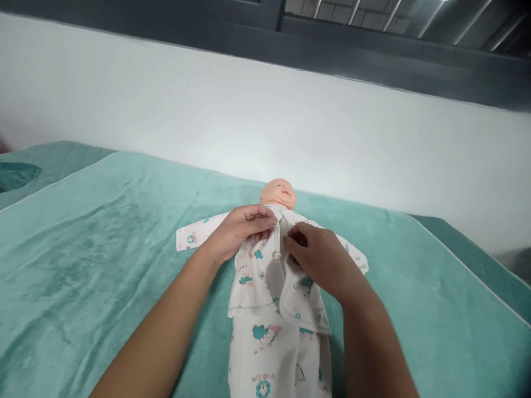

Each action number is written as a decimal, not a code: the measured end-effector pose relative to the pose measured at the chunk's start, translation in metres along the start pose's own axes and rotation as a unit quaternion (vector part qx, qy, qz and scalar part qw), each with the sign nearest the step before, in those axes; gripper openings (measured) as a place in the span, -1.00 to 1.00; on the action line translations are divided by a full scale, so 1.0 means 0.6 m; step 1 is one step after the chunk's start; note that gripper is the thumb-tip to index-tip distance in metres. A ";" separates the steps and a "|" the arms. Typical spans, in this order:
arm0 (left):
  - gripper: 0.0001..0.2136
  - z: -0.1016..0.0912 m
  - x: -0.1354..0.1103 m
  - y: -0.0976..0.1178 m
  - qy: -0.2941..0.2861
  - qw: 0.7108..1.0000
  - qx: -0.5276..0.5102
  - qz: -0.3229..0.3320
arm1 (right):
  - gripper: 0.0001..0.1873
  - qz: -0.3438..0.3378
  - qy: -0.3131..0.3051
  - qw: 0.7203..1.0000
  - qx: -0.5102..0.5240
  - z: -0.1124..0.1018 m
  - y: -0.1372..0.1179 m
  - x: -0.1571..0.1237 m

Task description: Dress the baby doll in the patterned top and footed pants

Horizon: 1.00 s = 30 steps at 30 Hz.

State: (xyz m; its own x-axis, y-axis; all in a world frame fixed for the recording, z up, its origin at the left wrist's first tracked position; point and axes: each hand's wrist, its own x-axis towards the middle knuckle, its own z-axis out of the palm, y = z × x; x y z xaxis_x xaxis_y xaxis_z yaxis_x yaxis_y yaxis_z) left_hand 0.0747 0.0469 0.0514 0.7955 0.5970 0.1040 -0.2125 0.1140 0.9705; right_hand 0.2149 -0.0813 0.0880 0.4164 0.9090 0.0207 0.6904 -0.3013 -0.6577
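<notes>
A baby doll [279,192] lies on its back, head toward the wall, dressed in a white printed baby jacket [249,282] and matching trousers [265,359]. The jacket's front is partly open, its two edges apart below the chest. On the left-hand edge, a pale round button [276,255] shows. My left hand [244,229] pinches that edge near the collar. Across the gap, my right hand [317,254] has its fingers closed on the other front edge; the fingertips are partly hidden. Both sleeves stretch out sideways.
A teal plush blanket [103,265] with pale piping covers the bed. Behind it rises a white wall [249,121] below a dark window frame [186,33] with metal bars. Darker teal bedding [468,249] shows at the right.
</notes>
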 end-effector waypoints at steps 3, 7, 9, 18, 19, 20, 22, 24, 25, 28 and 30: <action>-0.81 0.010 0.000 0.003 0.012 0.999 0.041 0.006 | -0.76 -0.011 -0.015 0.982 0.190 0.002 0.015 0.013; -0.80 0.021 0.000 0.003 0.014 0.999 0.044 -0.009 | -0.77 -0.018 -0.022 0.908 0.417 0.024 0.034 0.034; -0.80 0.022 0.001 0.000 0.016 0.999 0.034 -0.008 | -0.78 -0.019 -0.046 0.882 0.469 0.033 0.041 0.040; -0.83 0.016 0.005 -0.015 0.024 1.000 0.009 0.010 | -0.80 -0.033 -0.054 0.867 0.495 0.038 0.058 0.043; -0.83 0.016 0.005 -0.014 0.027 1.000 0.008 0.009 | -0.80 -0.033 -0.055 0.870 0.490 0.038 0.058 0.043; -0.83 0.016 0.005 -0.014 0.029 1.000 0.009 0.007 | -0.81 -0.033 -0.057 0.871 0.487 0.038 0.058 0.043; -0.83 0.017 0.005 -0.013 0.031 0.999 0.011 0.002 | -0.80 -0.036 -0.062 0.869 0.490 0.037 0.057 0.043; -0.84 0.019 0.005 -0.013 0.034 0.999 0.012 -0.001 | -0.79 -0.039 -0.067 0.862 0.500 0.037 0.057 0.043; -0.84 0.020 0.005 -0.013 0.036 0.999 0.011 -0.001 | -0.78 -0.042 -0.067 0.860 0.504 0.036 0.057 0.042; -0.85 0.022 0.005 -0.013 0.044 0.999 0.015 0.001 | -0.83 -0.045 -0.069 0.862 0.500 0.035 0.058 0.042; -0.86 0.022 0.004 -0.013 0.041 0.999 0.019 -0.004 | -0.84 -0.042 -0.072 0.874 0.480 0.033 0.059 0.041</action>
State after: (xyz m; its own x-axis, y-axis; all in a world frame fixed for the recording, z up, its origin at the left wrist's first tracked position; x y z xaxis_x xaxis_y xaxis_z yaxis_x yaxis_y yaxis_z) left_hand 0.0859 0.0371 0.0472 0.7469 0.6600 0.0804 -0.1847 0.0899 0.9787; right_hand 0.2377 -0.0636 0.0503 0.2620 0.9637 0.0509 -0.1266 0.0866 -0.9882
